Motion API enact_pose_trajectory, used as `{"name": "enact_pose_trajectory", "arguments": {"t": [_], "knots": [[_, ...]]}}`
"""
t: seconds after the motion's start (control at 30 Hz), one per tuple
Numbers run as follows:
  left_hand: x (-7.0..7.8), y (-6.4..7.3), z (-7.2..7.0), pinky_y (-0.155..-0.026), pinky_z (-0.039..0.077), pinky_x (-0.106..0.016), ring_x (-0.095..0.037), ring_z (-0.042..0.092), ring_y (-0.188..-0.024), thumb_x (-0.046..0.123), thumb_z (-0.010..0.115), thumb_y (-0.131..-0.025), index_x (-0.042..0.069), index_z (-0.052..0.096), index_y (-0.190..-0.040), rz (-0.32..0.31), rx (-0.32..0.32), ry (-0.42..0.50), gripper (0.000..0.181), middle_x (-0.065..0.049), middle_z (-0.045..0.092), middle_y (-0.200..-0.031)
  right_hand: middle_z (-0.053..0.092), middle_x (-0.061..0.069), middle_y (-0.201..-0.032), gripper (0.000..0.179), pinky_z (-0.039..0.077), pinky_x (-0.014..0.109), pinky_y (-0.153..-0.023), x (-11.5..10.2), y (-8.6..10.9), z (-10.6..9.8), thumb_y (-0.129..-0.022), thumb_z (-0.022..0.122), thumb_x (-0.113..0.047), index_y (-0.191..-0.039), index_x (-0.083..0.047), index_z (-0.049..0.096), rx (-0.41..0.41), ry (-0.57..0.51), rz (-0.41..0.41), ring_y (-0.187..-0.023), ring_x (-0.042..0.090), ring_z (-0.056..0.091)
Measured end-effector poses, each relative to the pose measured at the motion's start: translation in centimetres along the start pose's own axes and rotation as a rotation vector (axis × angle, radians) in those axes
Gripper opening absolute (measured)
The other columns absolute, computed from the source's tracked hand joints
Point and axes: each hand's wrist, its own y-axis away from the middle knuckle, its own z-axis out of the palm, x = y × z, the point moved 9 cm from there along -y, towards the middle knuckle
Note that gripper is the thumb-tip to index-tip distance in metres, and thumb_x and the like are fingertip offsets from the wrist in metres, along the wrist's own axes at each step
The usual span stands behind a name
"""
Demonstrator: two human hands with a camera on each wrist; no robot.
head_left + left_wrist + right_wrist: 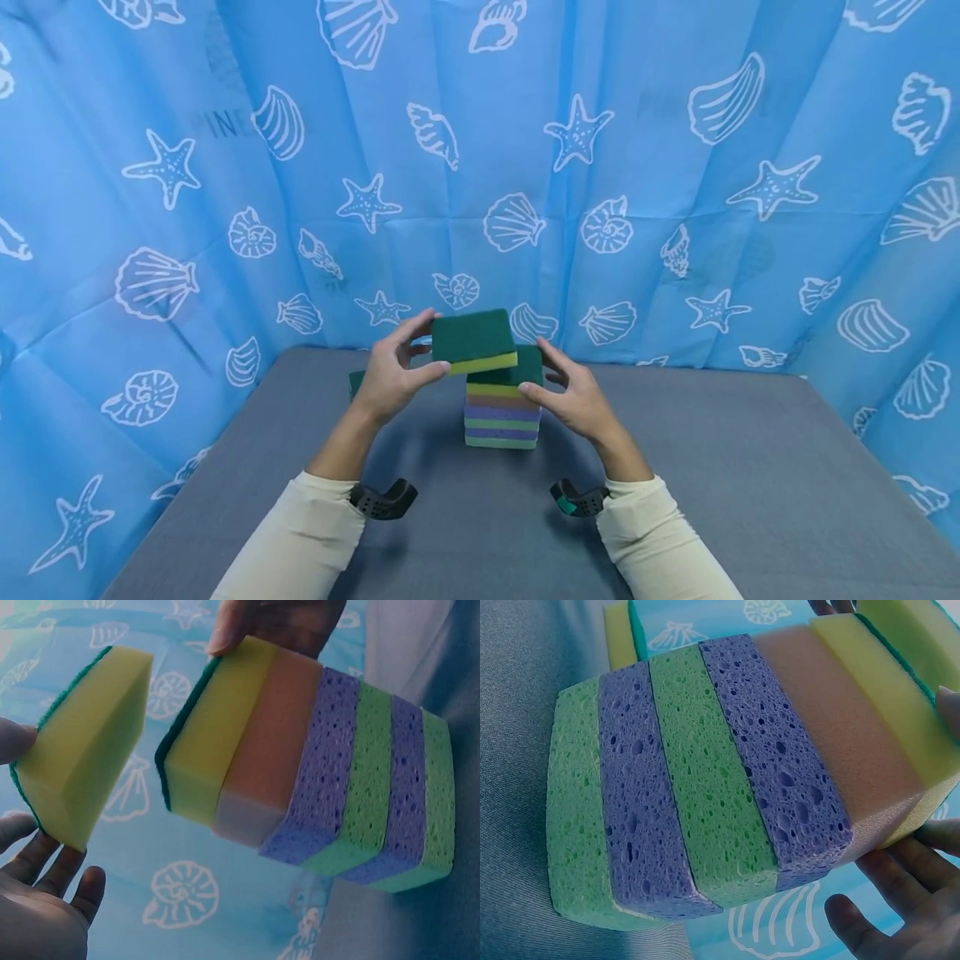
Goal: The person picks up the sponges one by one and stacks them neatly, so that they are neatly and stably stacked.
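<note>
A stack of sponges (501, 423) stands on the table. From the bottom it runs light green (581, 810), purple, green, purple (322, 757), peach-orange (270, 727), then a yellow scrub sponge (214, 739) with its dark green scouring side up. My left hand (392, 373) pinches another yellow-and-green scrub sponge (474, 340) between thumb and fingers. That one is raised just above the stack's top, a little to the left, slightly tilted, with a gap below it in the left wrist view. My right hand (573, 398) grips the stack's top sponge by its right side, thumb in front, fingers behind.
One more green-topped sponge (356, 382) lies on the table behind my left wrist, mostly hidden; its yellow edge (619, 637) shows in the right wrist view. The grey table (712, 467) ends at a blue shell-print curtain (465, 183) at the back and sides.
</note>
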Motion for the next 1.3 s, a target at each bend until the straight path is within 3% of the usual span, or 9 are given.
{"name": "enact_pose_trajectory", "arguments": {"t": [0.17, 0.7, 1.3], "knots": [[-0.4, -0.5, 0.8, -0.098, 0.033, -0.058, -0.029, 0.041, -0.125, 0.001, 0.068, -0.085, -0.002, 0.034, -0.147, -0.016, -0.021, -0.008, 0.071, -0.022, 0.040, -0.143, 0.032, 0.027, -0.148, 0.069, 0.035, 0.059, -0.099, -2.6, 0.4, -0.1, -0.089, 0.065, -0.004, -0.146, 0.011, 0.028, -0.003, 0.017, 0.011, -0.129, 0.042, 0.039], [-1.6, -1.8, 3.2, -0.101, 0.032, -0.055, -0.033, 0.037, -0.129, -0.007, 0.066, -0.086, -0.003, 0.032, -0.147, -0.067, -0.085, 0.054, 0.071, -0.019, 0.039, -0.145, 0.045, 0.023, -0.141, 0.071, 0.035, 0.061, -0.098, -2.8, 0.3, -0.1, -0.089, 0.067, -0.004, -0.149, 0.003, 0.030, -0.007, -0.001, 0.010, -0.128, 0.038, 0.042], [-2.1, -1.9, 3.9, -0.101, 0.034, -0.050, -0.029, 0.039, -0.129, -0.001, 0.067, -0.087, -0.002, 0.036, -0.147, -0.096, -0.111, 0.032, 0.068, -0.018, 0.040, -0.145, 0.049, 0.023, -0.136, 0.071, 0.036, 0.059, -0.098, -3.0, 0.3, -0.1, -0.089, 0.068, -0.004, -0.149, 0.002, 0.031, -0.004, -0.020, -0.011, -0.123, 0.038, 0.047]]}}
